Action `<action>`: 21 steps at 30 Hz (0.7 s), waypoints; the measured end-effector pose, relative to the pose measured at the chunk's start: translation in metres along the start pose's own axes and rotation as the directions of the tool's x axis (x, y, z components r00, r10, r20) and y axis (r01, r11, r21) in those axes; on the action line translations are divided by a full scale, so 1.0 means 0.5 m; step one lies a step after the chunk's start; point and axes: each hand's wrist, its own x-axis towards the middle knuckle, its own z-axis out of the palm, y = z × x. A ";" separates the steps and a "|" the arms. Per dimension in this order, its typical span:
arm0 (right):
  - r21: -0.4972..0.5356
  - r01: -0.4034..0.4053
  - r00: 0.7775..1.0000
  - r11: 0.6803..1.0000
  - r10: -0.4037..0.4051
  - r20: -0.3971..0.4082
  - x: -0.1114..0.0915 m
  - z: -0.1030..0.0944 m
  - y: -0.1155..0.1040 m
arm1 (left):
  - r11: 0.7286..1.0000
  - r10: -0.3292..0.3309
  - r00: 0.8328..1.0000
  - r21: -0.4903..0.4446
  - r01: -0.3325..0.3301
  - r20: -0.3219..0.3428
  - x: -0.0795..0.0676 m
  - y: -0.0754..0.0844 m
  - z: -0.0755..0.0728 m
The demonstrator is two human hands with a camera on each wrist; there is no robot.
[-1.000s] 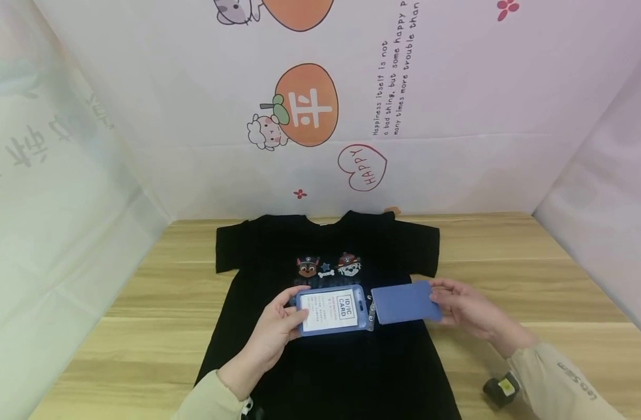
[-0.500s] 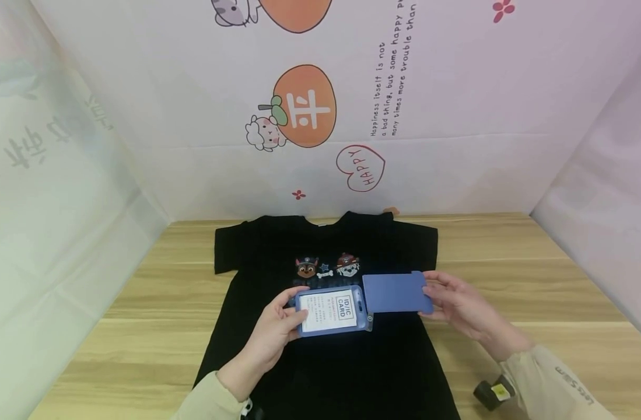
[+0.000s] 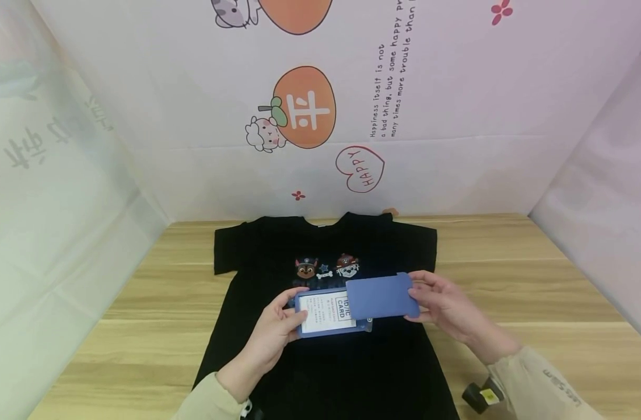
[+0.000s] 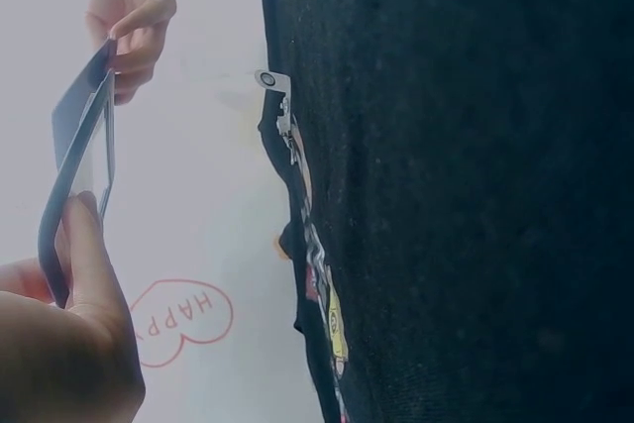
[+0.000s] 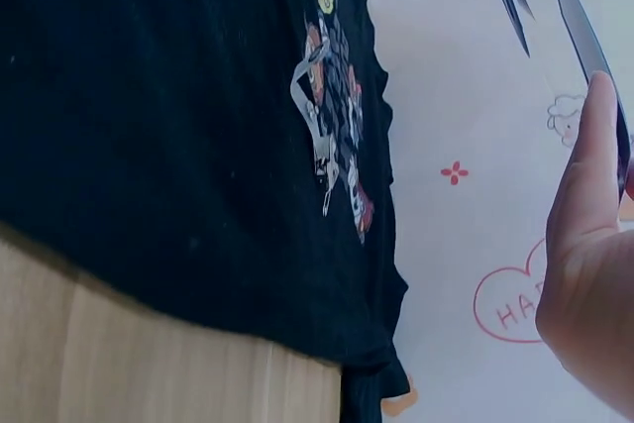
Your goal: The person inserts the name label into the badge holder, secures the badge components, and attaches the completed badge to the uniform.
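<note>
My left hand grips the left end of a blue badge holder, thumb on its front. A white card insert printed "ID/IC CARD" shows inside the frame. My right hand pinches the right end of a flat blue cover. In the head view this cover overlaps the holder's right part and hides some of the insert. A gap shows between the two pieces in the right wrist view. Below them, a badge clip with a clear strap lies on the black T-shirt.
The T-shirt, with cartoon dog prints, lies spread on a wood-grain table. A printed white cloth rises behind it, with more cloth at both sides. Dark wrist cameras sit by both sleeves; the right one shows a yellow label.
My right hand has moved the blue cover leftward, from beside the holder to over its right part. The left hand and the holder stay nearly still.
</note>
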 end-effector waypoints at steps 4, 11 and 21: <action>-0.035 -0.019 0.999 0.999 0.018 -0.028 0.002 0.012 -0.003 | 1.000 0.001 1.000 0.002 -0.001 -0.001 0.000 -0.001 -0.001; -0.054 -0.024 0.999 0.998 0.022 -0.044 0.003 0.020 -0.001 | 1.000 0.001 1.000 0.006 -0.001 -0.007 -0.001 -0.001 -0.001; -0.086 -0.015 0.999 0.996 0.011 -0.049 -0.002 0.010 0.006 | 1.000 0.000 1.000 0.005 0.000 -0.013 -0.002 0.002 -0.001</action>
